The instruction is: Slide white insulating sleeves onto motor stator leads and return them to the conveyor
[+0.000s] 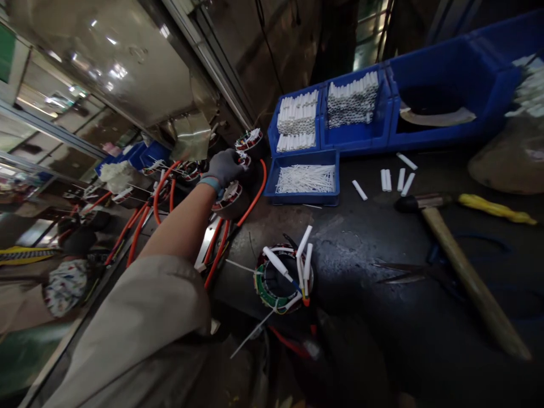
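My left hand (224, 166), in a grey glove, reaches far out to the back of the dark bench and closes on a wound stator (245, 160) with red and white windings. Other stators (232, 199) with orange leads lie around it. Near me on the bench sits another stator (283, 280) with green and white windings and several white sleeves sticking up from its wires. My right hand is out of view.
Blue bins (357, 136) of white tubes stand at the back, and a low blue tray (306, 195) holds thin white strips. Loose white tubes (386, 179), a wooden-handled hammer (463, 272), scissors (408, 273) and a yellow object (493, 208) lie to the right.
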Motion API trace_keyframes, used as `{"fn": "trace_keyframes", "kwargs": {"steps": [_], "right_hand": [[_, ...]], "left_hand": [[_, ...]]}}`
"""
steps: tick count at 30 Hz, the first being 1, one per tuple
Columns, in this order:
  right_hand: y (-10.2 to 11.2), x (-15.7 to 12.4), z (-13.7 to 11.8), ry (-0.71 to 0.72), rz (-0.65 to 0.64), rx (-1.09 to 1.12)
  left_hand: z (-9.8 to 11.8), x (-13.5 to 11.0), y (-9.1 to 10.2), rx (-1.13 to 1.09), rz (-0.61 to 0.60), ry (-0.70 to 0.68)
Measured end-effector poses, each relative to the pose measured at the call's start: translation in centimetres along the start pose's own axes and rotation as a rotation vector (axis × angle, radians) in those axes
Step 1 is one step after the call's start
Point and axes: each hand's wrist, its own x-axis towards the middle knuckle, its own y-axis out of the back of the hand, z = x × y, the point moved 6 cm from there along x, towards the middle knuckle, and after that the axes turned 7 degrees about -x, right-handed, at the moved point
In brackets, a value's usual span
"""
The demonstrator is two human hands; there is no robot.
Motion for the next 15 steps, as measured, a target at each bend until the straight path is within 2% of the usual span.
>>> {"fn": "trace_keyframes", "kwargs": {"steps": [4, 7, 9, 12, 13, 15], "right_hand": [[-0.3, 0.0, 0.8, -0.002, -0.012, 0.067], [-1.2, 0.1, 1.6, -0.053, -0.005, 0.052], [-2.1, 0.3, 1.8, -0.09, 0.005, 0.044], [-2.9, 0.7, 2.0, -0.164, 0.012, 0.035], [-2.6, 0.8, 2.2, -0.187, 0.014, 0.027], [-0.6, 1.1, 3.2, -0.25, 0.003, -0.002]], "left_hand": [[1.7, 2.2, -1.1, 0.02, 0.123, 0.152], [2.7, 2.6, -1.6, -0.022, 0.161, 0.189], [3.1, 2.2, -1.6, -0.042, 0.16, 0.171], [3.7, 0.9, -1.2, -0.068, 0.137, 0.07], [4.0, 0.4, -0.9, -0.079, 0.134, 0.03], [4.4, -0.5, -0.2, -0.11, 0.145, -0.046]]}}
